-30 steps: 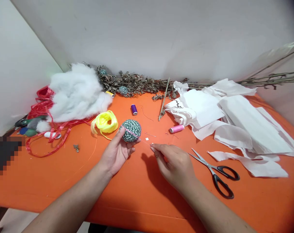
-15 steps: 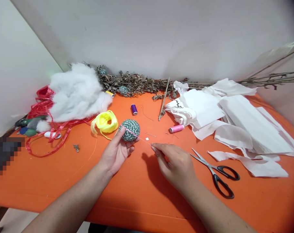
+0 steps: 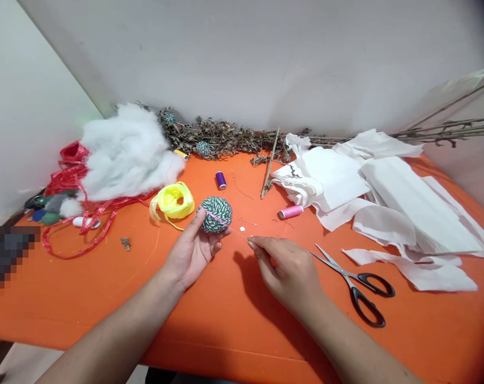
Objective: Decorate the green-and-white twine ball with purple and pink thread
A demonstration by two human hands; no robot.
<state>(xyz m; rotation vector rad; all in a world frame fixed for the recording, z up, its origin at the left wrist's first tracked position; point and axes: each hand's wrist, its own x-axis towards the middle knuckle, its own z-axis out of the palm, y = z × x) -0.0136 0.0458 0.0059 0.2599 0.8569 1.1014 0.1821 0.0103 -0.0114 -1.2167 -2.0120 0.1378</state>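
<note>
My left hand [image 3: 194, 248] is closed around a ball of green-and-white twine [image 3: 217, 214], the thumb pressing on its near left side. A band of pink thread [image 3: 215, 216] crosses the ball and runs taut from it to the right. The thread's other end is pinched between the thumb and forefinger of my right hand [image 3: 284, 266], just above the table. Beyond the fingers a needle [image 3: 248, 222] and a small white scrap [image 3: 242, 229] lie on the orange cloth. A pink thread spool [image 3: 290, 212] rests on its side farther right.
Open scissors [image 3: 352, 280] lie right of my right hand, near white cloth pieces [image 3: 418, 213]. A yellow ribbon roll [image 3: 174, 200] and a purple spool [image 3: 220, 180] are behind the ball. White stuffing [image 3: 124, 152] and red ribbon [image 3: 68, 176] sit left, dried branches [image 3: 226, 136] along the wall.
The twine ball has shifted very slightly to the right in my left hand. My right hand keeps its pinch on the thread, almost unmoved.
</note>
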